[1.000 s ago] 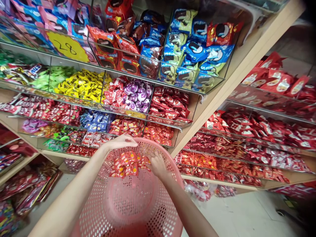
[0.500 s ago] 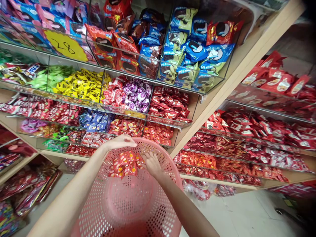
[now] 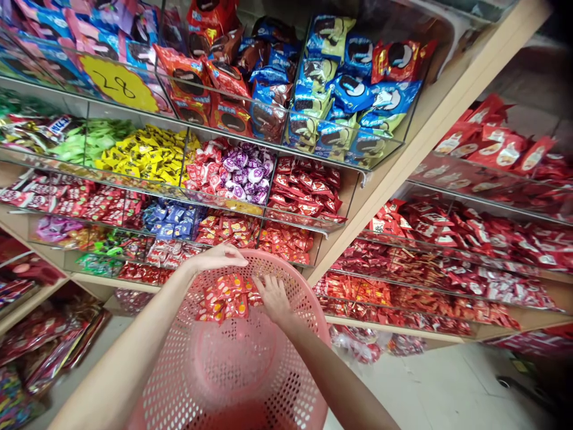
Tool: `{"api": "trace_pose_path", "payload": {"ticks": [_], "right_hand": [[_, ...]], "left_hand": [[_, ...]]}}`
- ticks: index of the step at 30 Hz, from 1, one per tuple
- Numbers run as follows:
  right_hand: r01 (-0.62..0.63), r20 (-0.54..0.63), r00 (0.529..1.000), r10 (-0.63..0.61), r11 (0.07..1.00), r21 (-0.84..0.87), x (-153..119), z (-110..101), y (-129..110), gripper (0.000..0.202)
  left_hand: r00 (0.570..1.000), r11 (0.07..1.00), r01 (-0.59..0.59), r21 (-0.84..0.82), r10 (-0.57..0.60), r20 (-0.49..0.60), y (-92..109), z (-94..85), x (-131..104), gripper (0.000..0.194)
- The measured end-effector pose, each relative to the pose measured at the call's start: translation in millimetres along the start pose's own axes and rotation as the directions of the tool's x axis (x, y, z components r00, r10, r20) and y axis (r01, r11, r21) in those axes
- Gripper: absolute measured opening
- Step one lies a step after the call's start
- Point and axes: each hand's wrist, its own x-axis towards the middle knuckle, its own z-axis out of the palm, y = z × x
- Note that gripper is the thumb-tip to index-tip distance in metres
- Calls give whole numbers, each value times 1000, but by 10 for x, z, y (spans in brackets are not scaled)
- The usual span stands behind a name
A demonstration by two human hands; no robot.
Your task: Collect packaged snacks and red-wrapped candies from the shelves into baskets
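A pink perforated plastic basket [image 3: 308, 334] tilts toward me, its inside facing up. At its far rim, my left hand [image 3: 219, 258] is closed over the edge, the fingertips bent and partly hidden behind it. Several small red candy packets with yellow and pale dots [image 3: 227, 297] lie in a cluster against the basket's far inner wall. Just right of this cluster, inside the basket, is my right hand [image 3: 273, 297], its fingers spread and nothing visibly gripped. Its thumb side is close to the packets; whether it touches them I cannot tell.
Ahead, a wooden shelf unit [image 3: 371, 185] holds clear bins of wrapped candies. A yellow price tag [image 3: 119, 83] reads 28. More red packets [image 3: 474, 239] fill shelves on the right. Plastic bags [image 3: 358, 344] sit low by the tiled floor [image 3: 439, 388].
My right hand's fingers have spread and lifted slightly beside the red packets. My left hand stays at the basket's rim, and the packets lie as before.
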Motion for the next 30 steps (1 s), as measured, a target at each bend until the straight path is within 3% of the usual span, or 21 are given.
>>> {"api": "trace_pose_path", "payload": {"ticks": [10, 19, 22, 25, 28, 30], "right_hand": [[4, -56, 998, -4, 1000, 10, -3, 13, -28, 73], [37, -203, 979, 10, 973, 227, 92, -364, 45, 50], [11, -303, 949, 89, 950, 313, 204, -528, 263, 40], [-85, -338, 916, 214, 929, 360, 346, -591, 632, 31], [-170, -205, 953, 223, 954, 246, 486, -510, 1023, 25], [-150, -97, 981, 166, 977, 153, 570, -411, 1210, 25]], "left_hand": [[1000, 999, -10, 36, 9, 19, -47, -2, 39, 38], [1000, 999, 2, 45, -1, -19, -78, -10, 58, 40], [1000, 1000, 2, 29, -1, -18, -100, -24, 43, 41], [1000, 1000, 6, 21, -5, -17, -148, -36, 13, 42], [1000, 1000, 4, 4, -4, -28, -204, -41, -19, 41], [999, 1000, 5, 1, -5, -31, -222, -42, -38, 40]]}}
